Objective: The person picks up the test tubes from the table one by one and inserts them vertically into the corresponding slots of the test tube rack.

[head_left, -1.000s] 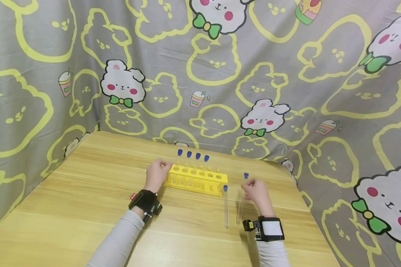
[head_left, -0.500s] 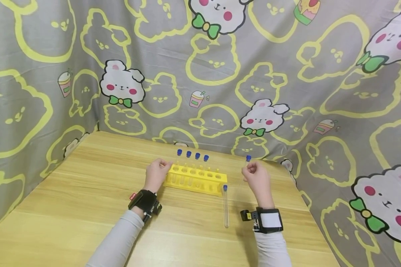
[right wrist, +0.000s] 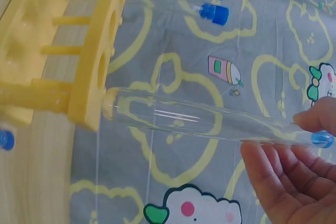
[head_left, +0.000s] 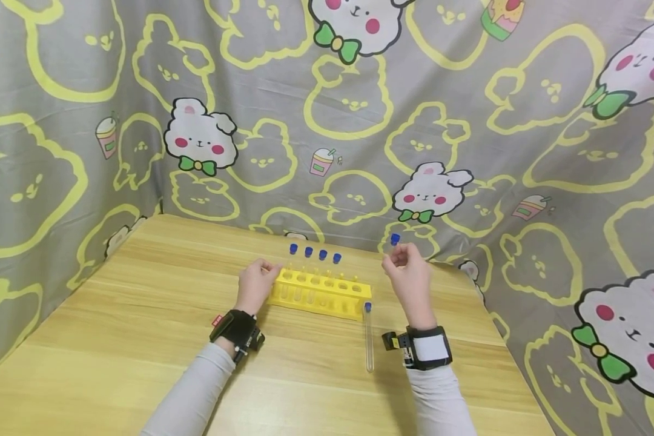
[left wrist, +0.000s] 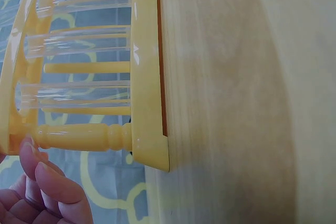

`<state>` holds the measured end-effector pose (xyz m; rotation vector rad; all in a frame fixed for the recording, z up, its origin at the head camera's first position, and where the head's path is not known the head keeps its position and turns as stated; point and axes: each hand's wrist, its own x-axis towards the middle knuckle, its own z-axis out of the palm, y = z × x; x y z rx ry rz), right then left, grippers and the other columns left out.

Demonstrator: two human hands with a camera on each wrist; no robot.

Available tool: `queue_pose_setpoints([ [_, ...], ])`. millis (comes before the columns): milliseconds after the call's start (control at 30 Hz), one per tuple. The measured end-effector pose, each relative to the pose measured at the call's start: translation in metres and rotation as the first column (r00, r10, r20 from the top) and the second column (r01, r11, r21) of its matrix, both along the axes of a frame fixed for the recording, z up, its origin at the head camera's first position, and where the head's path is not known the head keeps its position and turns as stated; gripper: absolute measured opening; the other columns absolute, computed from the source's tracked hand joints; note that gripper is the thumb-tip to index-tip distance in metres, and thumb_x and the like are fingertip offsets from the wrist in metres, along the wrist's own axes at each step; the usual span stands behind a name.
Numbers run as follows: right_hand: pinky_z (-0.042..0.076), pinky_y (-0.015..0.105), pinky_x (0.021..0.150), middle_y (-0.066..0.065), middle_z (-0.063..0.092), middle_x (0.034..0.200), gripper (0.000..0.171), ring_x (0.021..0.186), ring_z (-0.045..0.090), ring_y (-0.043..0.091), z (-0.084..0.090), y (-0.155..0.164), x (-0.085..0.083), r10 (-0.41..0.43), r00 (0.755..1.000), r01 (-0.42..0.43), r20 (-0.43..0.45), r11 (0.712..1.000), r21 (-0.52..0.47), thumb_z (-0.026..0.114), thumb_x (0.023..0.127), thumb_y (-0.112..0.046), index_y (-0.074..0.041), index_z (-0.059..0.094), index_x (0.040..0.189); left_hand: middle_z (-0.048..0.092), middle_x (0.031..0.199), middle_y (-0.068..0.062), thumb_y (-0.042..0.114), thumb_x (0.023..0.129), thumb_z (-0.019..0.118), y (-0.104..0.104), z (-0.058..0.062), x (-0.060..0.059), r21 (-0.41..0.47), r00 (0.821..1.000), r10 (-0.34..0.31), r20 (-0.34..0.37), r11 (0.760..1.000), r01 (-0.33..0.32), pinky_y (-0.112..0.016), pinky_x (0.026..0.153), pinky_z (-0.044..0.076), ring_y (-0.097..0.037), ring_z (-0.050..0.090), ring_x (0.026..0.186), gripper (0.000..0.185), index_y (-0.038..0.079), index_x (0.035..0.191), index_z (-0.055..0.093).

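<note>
Clear plastic with a blue cap, the held tube (head_left: 395, 242) stands roughly upright in the head view, cap at twelve o'clock, its body barely visible; the right hand (head_left: 406, 275) pinches it near the cap, at three o'clock of the yellow rack (head_left: 318, 292). The left hand (head_left: 255, 284) rests against the rack's nine o'clock end. A second tube (head_left: 369, 336) lies on the wooden surface (head_left: 114, 339), cap at twelve.

Left wrist view: curled fingers (left wrist: 50, 182) touch the rack's corner post (left wrist: 79, 136).

Right wrist view: the held tube (right wrist: 210, 120) runs from nine to three o'clock, rounded bottom at the rack's edge (right wrist: 94, 66), cap pinched between the fingers (right wrist: 315, 116).
</note>
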<state>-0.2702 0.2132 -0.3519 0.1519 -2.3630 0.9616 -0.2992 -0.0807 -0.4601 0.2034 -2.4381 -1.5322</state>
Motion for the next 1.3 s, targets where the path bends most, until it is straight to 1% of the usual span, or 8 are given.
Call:
queue_pose_setpoints([
  [133, 0.046, 0.018, 0.064, 0.013, 0.067, 0.088, 0.022, 0.081, 0.067, 0.026, 0.001, -0.010, -0.002, 0.019, 0.998, -0.020, -0.058, 1.000, -0.021, 0.069, 0.088, -0.015, -0.001, 0.058, 0.100, 0.061, 0.068, -0.006, 0.035, 0.092, 0.066, -0.001, -0.001, 0.000, 0.000, 1.000, 0.004, 0.005, 1.000, -0.004, -0.025, 0.047, 0.041, -0.014, 0.050, 0.051, 0.029, 0.006, 0.092, 0.064],
  [300, 0.048, 0.018, 0.065, 0.014, 0.067, 0.089, 0.022, 0.083, 0.067, 0.025, -0.002, -0.023, -0.005, 0.044, 0.995, -0.050, -0.087, 0.996, -0.067, 0.070, 0.088, -0.014, -0.001, 0.058, 0.100, 0.062, 0.068, -0.006, 0.036, 0.092, 0.065, -0.002, -0.001, 0.001, -0.007, 1.000, 0.002, 0.006, 1.000, -0.002, -0.025, 0.046, 0.040, -0.014, 0.049, 0.050, 0.030, 0.006, 0.093, 0.064],
  [400, 0.050, 0.018, 0.066, 0.014, 0.067, 0.090, 0.022, 0.084, 0.067, 0.026, -0.005, -0.029, -0.007, 0.054, 0.994, -0.061, -0.094, 0.995, -0.077, 0.070, 0.088, -0.014, -0.001, 0.057, 0.100, 0.061, 0.066, -0.006, 0.035, 0.092, 0.065, -0.001, 0.000, 0.002, -0.008, 1.000, 0.003, 0.002, 1.000, -0.003, -0.025, 0.045, 0.039, -0.013, 0.049, 0.049, 0.031, 0.005, 0.093, 0.065],
  [633, 0.054, 0.026, 0.067, 0.013, 0.067, 0.091, 0.022, 0.086, 0.067, 0.025, -0.012, -0.041, -0.010, 0.075, 0.994, -0.083, -0.085, 0.993, -0.090, 0.069, 0.089, -0.014, -0.002, 0.057, 0.102, 0.060, 0.063, -0.005, 0.035, 0.092, 0.066, 0.000, -0.001, 0.002, -0.009, 1.000, 0.001, -0.001, 1.000, -0.001, -0.024, 0.044, 0.037, -0.012, 0.047, 0.047, 0.030, 0.005, 0.091, 0.065],
  [900, 0.058, 0.034, 0.069, 0.014, 0.066, 0.089, 0.020, 0.084, 0.067, 0.025, -0.025, -0.048, -0.015, 0.109, 0.989, -0.118, -0.095, 0.988, -0.096, 0.068, 0.089, -0.010, 0.000, 0.057, 0.101, 0.059, 0.062, -0.004, 0.037, 0.092, 0.065, 0.001, -0.003, 0.001, -0.016, 1.000, -0.003, -0.010, 1.000, 0.003, -0.024, 0.043, 0.037, -0.012, 0.047, 0.046, 0.032, 0.005, 0.090, 0.064],
  [1133, 0.059, 0.037, 0.070, 0.015, 0.066, 0.090, 0.018, 0.084, 0.068, 0.027, -0.039, -0.049, -0.017, 0.124, 0.990, -0.129, -0.061, 0.988, -0.088, 0.066, 0.089, -0.008, 0.001, 0.057, 0.102, 0.060, 0.064, -0.004, 0.038, 0.091, 0.066, 0.001, -0.002, 0.001, -0.011, 1.000, 0.005, -0.006, 1.000, -0.005, -0.024, 0.044, 0.038, -0.013, 0.048, 0.047, 0.032, 0.006, 0.091, 0.065],
  [1300, 0.059, 0.035, 0.068, 0.015, 0.067, 0.090, 0.019, 0.083, 0.068, 0.027, -0.050, -0.050, -0.016, 0.129, 0.990, -0.133, -0.047, 0.988, -0.076, 0.066, 0.089, -0.007, 0.001, 0.057, 0.104, 0.061, 0.066, -0.005, 0.038, 0.092, 0.066, 0.001, -0.001, 0.000, -0.017, 1.000, 0.008, -0.001, 1.000, -0.008, -0.024, 0.045, 0.038, -0.013, 0.048, 0.048, 0.032, 0.005, 0.092, 0.065],
])
